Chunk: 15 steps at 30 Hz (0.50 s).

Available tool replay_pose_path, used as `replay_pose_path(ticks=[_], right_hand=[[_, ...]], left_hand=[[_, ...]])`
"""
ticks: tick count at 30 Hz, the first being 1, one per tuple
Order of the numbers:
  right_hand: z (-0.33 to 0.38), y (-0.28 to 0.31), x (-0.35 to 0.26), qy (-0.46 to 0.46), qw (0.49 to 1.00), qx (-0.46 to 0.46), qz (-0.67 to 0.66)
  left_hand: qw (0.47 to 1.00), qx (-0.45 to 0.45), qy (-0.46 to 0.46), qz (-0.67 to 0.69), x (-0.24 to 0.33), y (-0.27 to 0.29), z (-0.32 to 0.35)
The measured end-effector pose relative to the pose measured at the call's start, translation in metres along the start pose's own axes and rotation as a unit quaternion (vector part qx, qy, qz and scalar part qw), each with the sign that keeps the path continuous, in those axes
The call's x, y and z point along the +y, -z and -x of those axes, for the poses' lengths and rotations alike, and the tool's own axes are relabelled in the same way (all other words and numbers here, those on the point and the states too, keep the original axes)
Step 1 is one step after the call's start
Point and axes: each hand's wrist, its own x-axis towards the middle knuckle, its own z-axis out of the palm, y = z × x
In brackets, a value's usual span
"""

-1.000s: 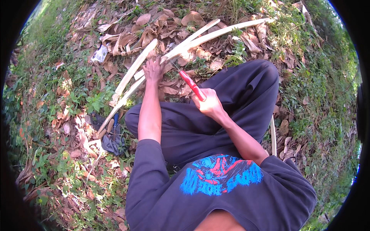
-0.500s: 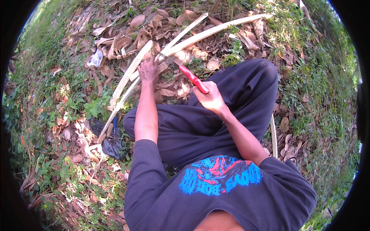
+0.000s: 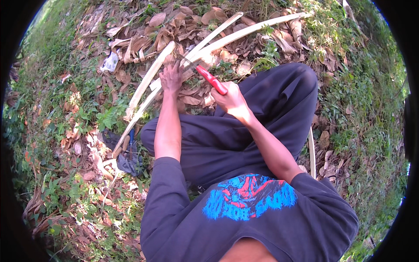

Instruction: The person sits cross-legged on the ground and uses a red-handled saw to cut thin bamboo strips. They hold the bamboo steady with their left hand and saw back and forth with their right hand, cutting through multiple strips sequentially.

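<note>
Knife nearer left hand.

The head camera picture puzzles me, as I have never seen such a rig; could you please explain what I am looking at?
This is one picture from a wide fisheye camera worn on a person's head, looking down, so straight edges bend near the rim. No machine is there: the two bare forearms coming up from below are the wearer's own. The person sits on ground strewn with dry brown leaves and green weeds. The right hand has a closed grip on a red-handled knife, its blade against long pale split stalks lying across the ground. The left hand presses down on those stalks. A dark cloth bundle lies beside the left knee.
</note>
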Motion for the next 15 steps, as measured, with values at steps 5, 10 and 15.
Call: replay_pose_path(ticks=[5,10,15], right_hand=[[0.003,-0.001,-0.005,-0.045,0.998,-0.037,0.038],[0.033,0.007,0.001,-0.08,0.997,-0.003,0.006],[-0.019,-0.005,0.032,0.025,0.999,-0.007,0.038]], left_hand=[[0.999,-0.032,0.009,0.017,0.001,0.006,0.002],[1.0,-0.005,-0.002,0.027,-0.004,0.001,0.005],[0.999,-0.036,0.008,0.031,0.0,0.003,-0.002]])
